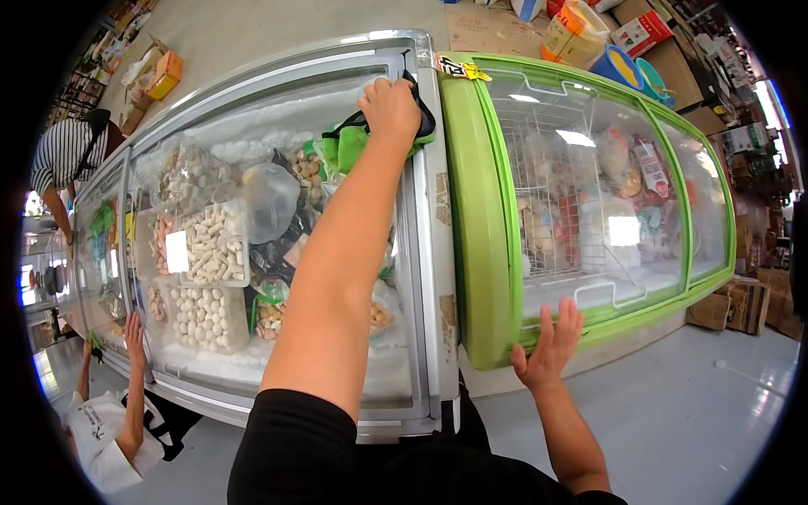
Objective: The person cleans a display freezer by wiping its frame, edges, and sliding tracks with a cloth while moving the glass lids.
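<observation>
My left hand [390, 109] reaches across a grey-framed chest freezer [425, 252] to its far corner. Its fingers are curled round a bright green cloth with black trim [343, 153], which lies over the glass there; part of the cloth is hidden behind my hand and wrist. My right hand [551, 345] is at the near edge of a green-framed chest freezer [488, 219], palm down with its fingers spread, and holds nothing. Beneath the grey freezer's glass sit a clear tub of round white balls [208, 318], white stick-shaped pieces [215, 244] and several plastic bags of food.
Wire baskets [555, 194] and bagged goods show through the green freezer's glass. At the left, a person in a white shirt [109, 438] and another in stripes [63, 156] stand by the freezers. Buckets [619, 67] and cardboard boxes [732, 307] are on the right.
</observation>
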Action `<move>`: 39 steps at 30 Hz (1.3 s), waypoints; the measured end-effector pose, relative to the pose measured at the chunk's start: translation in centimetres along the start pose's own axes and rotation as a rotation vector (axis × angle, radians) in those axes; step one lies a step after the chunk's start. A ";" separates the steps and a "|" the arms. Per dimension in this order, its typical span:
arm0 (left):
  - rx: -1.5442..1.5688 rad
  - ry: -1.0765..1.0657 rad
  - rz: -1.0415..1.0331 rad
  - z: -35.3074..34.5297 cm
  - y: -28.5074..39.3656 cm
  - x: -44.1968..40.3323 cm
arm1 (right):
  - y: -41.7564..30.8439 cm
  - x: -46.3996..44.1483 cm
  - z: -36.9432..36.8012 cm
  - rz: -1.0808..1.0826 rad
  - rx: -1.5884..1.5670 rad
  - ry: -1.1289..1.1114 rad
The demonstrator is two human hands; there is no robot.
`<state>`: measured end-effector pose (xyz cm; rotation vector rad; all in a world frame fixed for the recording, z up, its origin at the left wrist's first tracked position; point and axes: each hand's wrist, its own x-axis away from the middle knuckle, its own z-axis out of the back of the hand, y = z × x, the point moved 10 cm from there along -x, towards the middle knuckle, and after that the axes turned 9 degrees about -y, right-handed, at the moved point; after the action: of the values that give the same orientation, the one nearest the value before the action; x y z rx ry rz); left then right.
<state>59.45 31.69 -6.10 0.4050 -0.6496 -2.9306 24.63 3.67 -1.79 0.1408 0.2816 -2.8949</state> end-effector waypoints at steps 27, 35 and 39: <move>-0.142 0.014 0.098 -1.7 -1.0 -9.7 | 0.1 0.1 -0.2 -0.027 0.004 -0.034; -0.009 -0.047 -0.093 0.3 0.1 3.7 | -0.3 0.3 0.3 0.014 0.012 0.038; 0.064 -0.122 -0.113 4.0 1.7 16.5 | -0.5 0.1 0.8 0.035 0.009 0.067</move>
<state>42.64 29.01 -5.76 0.2797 -0.7616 -3.0670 24.38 4.02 -0.95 0.2418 0.2749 -2.8604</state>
